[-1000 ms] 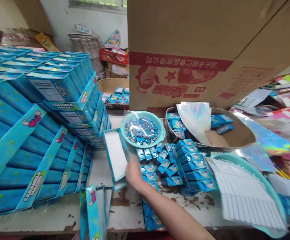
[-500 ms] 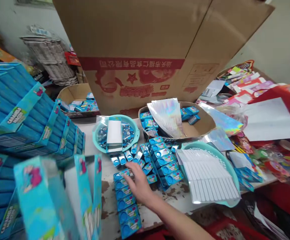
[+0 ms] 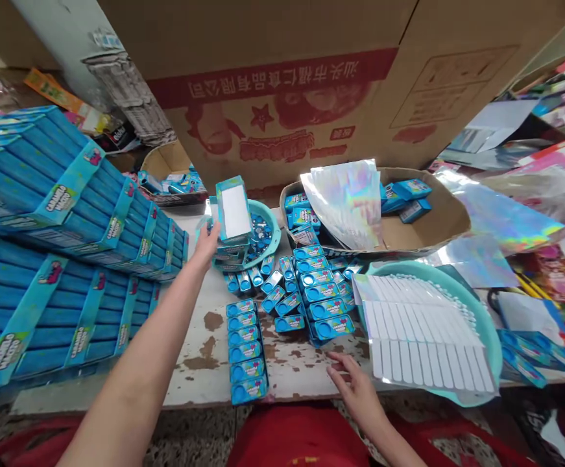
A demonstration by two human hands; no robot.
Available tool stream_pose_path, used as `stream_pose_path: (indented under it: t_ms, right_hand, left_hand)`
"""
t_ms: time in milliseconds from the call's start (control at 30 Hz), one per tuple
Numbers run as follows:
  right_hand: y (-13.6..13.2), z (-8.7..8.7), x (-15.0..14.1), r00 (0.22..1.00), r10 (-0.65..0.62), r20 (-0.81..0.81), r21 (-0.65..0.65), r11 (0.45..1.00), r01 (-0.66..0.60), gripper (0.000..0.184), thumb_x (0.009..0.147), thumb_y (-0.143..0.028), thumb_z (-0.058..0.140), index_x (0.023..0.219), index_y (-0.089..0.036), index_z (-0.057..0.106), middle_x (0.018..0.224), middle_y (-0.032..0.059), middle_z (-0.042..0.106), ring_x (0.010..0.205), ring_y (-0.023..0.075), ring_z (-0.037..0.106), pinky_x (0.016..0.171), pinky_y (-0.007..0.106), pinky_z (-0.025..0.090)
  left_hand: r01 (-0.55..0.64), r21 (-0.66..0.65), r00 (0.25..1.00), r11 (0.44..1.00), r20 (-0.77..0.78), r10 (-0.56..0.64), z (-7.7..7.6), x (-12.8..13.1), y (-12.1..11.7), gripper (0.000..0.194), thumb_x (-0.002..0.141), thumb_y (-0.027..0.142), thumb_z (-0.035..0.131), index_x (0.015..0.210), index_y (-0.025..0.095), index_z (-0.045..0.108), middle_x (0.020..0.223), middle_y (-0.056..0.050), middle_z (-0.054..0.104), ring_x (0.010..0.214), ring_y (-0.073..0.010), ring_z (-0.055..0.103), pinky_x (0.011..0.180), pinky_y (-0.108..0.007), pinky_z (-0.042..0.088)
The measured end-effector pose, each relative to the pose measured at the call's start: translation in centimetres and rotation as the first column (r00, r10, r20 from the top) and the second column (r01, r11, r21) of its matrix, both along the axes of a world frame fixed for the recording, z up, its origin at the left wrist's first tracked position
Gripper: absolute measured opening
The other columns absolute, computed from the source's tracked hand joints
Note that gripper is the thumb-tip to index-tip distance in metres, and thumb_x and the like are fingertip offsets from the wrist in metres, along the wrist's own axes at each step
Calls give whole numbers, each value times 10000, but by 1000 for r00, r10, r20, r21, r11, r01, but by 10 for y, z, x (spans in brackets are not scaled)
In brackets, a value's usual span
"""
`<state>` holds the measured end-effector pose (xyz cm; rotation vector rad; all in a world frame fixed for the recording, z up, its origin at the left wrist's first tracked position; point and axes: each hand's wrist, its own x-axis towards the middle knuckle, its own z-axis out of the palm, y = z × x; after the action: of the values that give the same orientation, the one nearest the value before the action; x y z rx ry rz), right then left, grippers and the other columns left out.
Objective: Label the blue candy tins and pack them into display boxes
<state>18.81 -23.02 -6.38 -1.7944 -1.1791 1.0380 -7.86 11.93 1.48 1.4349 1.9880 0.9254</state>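
Note:
My left hand (image 3: pixel 207 244) is at the left rim of a turquoise basin (image 3: pixel 276 241), its fingers closed on the side of blue cardboard trays (image 3: pixel 235 209) with pale insides. The trays cover part of the basin, which holds small shiny dark-blue pieces. My right hand (image 3: pixel 356 390) hovers by the table's front edge, fingers spread and nothing in them. Between the hands stands a row of small blue boxes (image 3: pixel 246 353), with a longer row of blue boxes (image 3: pixel 329 310) behind. Several loose small blue boxes (image 3: pixel 281 295) lie below the basin.
At left rise stacked blue display boxes (image 3: pixel 75 214). A large brown carton (image 3: pixel 282 39) stands at the back. An open cardboard box (image 3: pixel 438 240) holds blue boxes and shiny sheets. Right of my right hand, a second turquoise basin (image 3: pixel 493 331) carries white-strip sheets (image 3: pixel 423 337).
The blue trays that stood blurred at the left front are gone from there; my left hand now holds trays at the basin. My right hand has moved off the front row toward the right.

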Motion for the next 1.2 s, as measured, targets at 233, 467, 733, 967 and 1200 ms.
stream_pose_path:
  t_ms: [233,467,733,967,1200]
  right_hand:
    - [0,55,73,952,-168,258,311,947,83,234,861,-336,527,1030,-217,638,971,89,674,838,199,643,733,330,553]
    - [55,44,226,832,-278,481,333,935,119,327,848,-444,486,1019,-198,618,1021,113,644,944,250,596,739,415,534]
    - [97,12,246,820,-193,539,361,932,-18,341,881,-412,425,1022,-178,629,995,119,653,956,265,584,866,467,474]
    - [116,15,189,763,-97,639,445,856,-263,357,917,-307,428,1220,-169,558,1189,130,593,1096,261,499,931,438,427]
    - [103,6,176,701,-27,713,399,838,-373,334,932,-213,399,1221,-183,564,1222,107,604,1137,257,502,928,431,411]
  left_hand:
    - [7,370,992,929,-120,40,46,46,-125,468,810,399,553,1217,169,524,1241,-105,550,1146,-264,523,978,-414,442]
    - [867,122,496,482,-279,-822,46,251,-207,244,886,250,459,1086,208,591,1117,-78,641,1065,-215,573,922,-364,468]
    - [605,-589,523,536,-214,-825,-3,350,-131,275,638,66,629,911,96,654,975,-198,681,1002,-331,612,826,-394,456]
    - [669,-410,677,619,-7,-736,-10,322,-153,200,747,156,529,899,151,659,857,-28,670,849,-172,602,683,-223,434]
    - [578,-330,808,746,105,-580,-25,321,-164,166,788,171,461,816,135,621,742,-18,614,705,-140,537,609,-228,394]
